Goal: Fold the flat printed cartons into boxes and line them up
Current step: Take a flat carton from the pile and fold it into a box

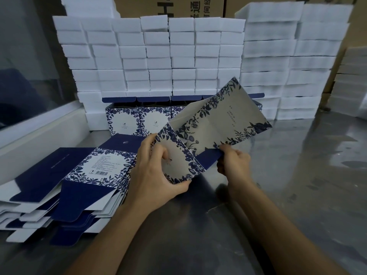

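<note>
Your left hand (158, 171) is gripping the carton (214, 128) by its near panel, fingers curled round the edge, while your right hand (232, 163) is pinching the blue flap above the counter (297, 175). Uneven pulling is risking a creased panel.

2 hands (156, 171), 1 held carton (208, 133)

Glossy grey table (297, 175); white foam blocks (178, 56) stacked behind; brown shipping cartons (198, 6) beyond; window (29, 56) left.
</note>
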